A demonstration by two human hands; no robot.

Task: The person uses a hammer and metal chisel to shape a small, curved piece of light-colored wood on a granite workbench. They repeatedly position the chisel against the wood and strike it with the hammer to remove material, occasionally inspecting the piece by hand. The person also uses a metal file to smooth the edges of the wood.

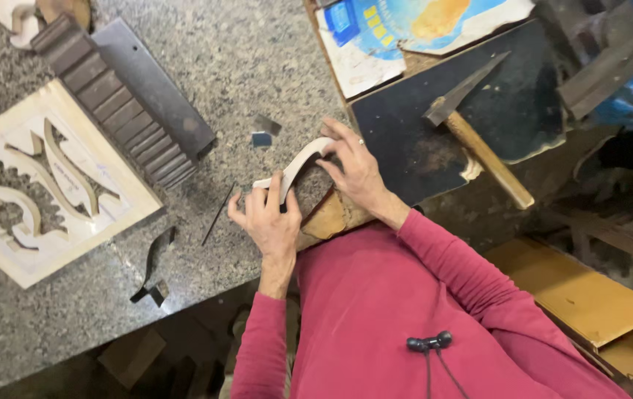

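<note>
Head view: from my remote seat I look straight down at a grey granite bench (272,66) where a person in a red long-sleeved top works a curved strip (298,166) of pale wood. The left hand (268,218) is clamped on the strip's lower end, fingers wrapped over it and thumb beneath. The right hand (357,170) presses the upper end, fingers spread and bent over the curve; I see a ring on one finger. The strip lies between both hands at the bench's near edge, arching over a brown wood block (327,218) that juts out below the hands.

Just left of the left hand a thin dark rod (218,214) lies on the stone, and further left a dark curved offcut (152,266). A pale fretwork panel (43,185) with scroll cut-outs sits at the far left, beside a ridged dark moulding (121,100). Two small flat chips (263,131) rest just above the hands.

To the right, a hammer (479,129) with a wooden handle lies on a black board (435,118), well apart from the hands. A printed blue and yellow sheet (405,29) lies beyond it. A cardboard box (590,303) stands low at the right, and black earphones (429,342) hang at the person's chest.
</note>
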